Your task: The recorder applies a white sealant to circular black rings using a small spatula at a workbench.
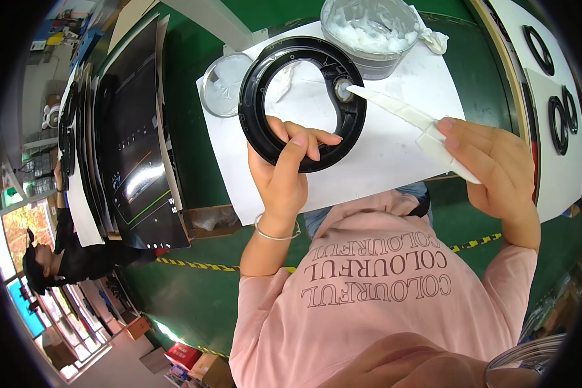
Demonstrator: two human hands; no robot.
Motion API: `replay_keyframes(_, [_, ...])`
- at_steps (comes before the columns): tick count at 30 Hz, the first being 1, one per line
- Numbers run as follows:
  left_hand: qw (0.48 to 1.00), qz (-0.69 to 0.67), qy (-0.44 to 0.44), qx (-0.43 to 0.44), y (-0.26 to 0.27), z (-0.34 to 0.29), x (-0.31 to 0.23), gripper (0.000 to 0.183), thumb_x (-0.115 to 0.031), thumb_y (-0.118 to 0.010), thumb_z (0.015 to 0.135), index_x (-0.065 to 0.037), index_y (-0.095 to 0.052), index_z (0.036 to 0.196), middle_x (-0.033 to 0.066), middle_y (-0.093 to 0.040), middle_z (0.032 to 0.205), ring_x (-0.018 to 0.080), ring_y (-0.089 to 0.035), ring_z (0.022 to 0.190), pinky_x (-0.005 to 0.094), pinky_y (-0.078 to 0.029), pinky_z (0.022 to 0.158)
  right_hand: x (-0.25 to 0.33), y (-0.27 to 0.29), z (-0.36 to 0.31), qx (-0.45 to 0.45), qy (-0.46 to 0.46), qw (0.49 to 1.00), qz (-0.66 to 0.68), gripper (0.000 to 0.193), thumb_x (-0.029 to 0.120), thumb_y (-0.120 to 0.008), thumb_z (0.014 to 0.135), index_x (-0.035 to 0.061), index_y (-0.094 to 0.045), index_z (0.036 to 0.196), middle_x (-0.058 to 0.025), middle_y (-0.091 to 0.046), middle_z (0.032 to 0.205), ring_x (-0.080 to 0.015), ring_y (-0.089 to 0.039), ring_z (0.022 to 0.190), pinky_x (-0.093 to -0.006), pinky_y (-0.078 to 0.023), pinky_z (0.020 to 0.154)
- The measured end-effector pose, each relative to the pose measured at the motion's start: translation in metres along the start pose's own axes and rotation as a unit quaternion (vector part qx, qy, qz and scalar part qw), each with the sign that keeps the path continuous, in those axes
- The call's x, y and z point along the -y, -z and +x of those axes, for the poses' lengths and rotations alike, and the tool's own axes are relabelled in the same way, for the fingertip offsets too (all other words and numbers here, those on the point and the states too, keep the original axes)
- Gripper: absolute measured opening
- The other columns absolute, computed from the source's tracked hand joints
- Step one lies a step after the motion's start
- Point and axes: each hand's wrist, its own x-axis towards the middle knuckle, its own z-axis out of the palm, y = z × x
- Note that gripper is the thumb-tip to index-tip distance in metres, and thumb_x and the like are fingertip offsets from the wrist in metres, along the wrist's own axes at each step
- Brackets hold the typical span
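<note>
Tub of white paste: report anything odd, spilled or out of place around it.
A crumpled whitish wad sits by the right rim of the tub, outside it, which looks untidy; whether it is cloth or something else, I can't tell. Otherwise nothing stands out there.

1. So the black ring (253,103) is a round, glossy, plastic-looking part with small holes dotted along its rim and a big opening in the middle. It's held up with its detailed face toward the camera, and the band is noticeably wider on the right side.
2. In that wide bit there's a small round insert (340,92), whitish-silver in the middle with a duller edge.
3. The white tool (399,112) is long, flat and blade-like, thicker toward the back end. It slants up and left, narrow tip right at the insert. Can't tell if they're actually touching, tbh.
</note>
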Motion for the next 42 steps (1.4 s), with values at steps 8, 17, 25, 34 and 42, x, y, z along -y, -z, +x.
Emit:
replay_keyframes(8, [0.994,0.072,-0.057,0.05,0.004,-0.003,0.005,0.015,0.005,-0.043,0.078,-0.005,-0.032,0.078,0.0076,-0.047,0.062,0.0219,-0.057,0.064,0.0352,-0.046,0.067,0.002,-0.001,-0.008,0.042,-0.175,0.977,0.119,0.023,-0.003,-0.053,0.071,-0.0002,-0.056,0.093,-0.0117,-0.062,0.085,-0.0243,-0.059,0.068,-0.0254,-0.044,0.058])
replay_keyframes(17, [0.989,0.119,-0.06,0.072,0.003,-0.004,0.008,0.015,0.006,-0.042,0.079,-0.004,-0.033,0.072,0.0077,-0.047,0.06,0.0211,-0.057,0.066,0.0358,-0.046,0.069,-0.006,-0.033,-0.024,-0.103,-0.488,0.771,0.397,0.021,0.01,-0.055,0.08,-0.0042,-0.053,0.095,-0.0059,-0.059,0.08,-0.0077,-0.055,0.067,-0.0177,-0.042,0.056])
replay_keyframes(25, [0.991,0.111,-0.059,0.047,0.008,-0.004,0.009,0.016,0.005,-0.043,0.078,-0.004,-0.032,0.071,0.0076,-0.046,0.058,0.0226,-0.058,0.067,0.0347,-0.046,0.067,-0.013,-0.062,-0.035,-0.132,-0.621,0.506,0.584,0.032,0.016,-0.052,0.081,-0.004,-0.048,0.106,-0.0073,-0.058,0.087,-0.0105,-0.058,0.074,-0.0228,-0.047,0.065])
replay_keyframes(34, [0.991,-0.099,0.075,-0.042,0.014,-0.001,0.001,0.008,-0.003,-0.043,0.077,-0.007,-0.036,0.08,0.0054,-0.043,0.058,0.0261,-0.056,0.064,0.0364,-0.044,0.067,-0.053,-0.045,-0.05,-0.261,-0.454,0.816,0.246,0.025,0.01,-0.048,0.084,-0.0022,-0.049,0.106,-0.0093,-0.058,0.095,-0.0136,-0.056,0.087,-0.0234,-0.044,0.076])
replay_keyframes(42, [0.977,-0.172,0.121,-0.039,0.016,0.0,0.0,0.007,-0.007,-0.043,0.078,-0.008,-0.038,0.082,0.0037,-0.041,0.058,0.0239,-0.053,0.063,0.0345,-0.042,0.068,-0.075,-0.045,-0.044,0.006,0.037,0.988,-0.147,0.015,0.001,-0.054,0.07,-0.002,-0.06,0.084,-0.013,-0.06,0.09,-0.0255,-0.058,0.088,-0.031,-0.048,0.075])
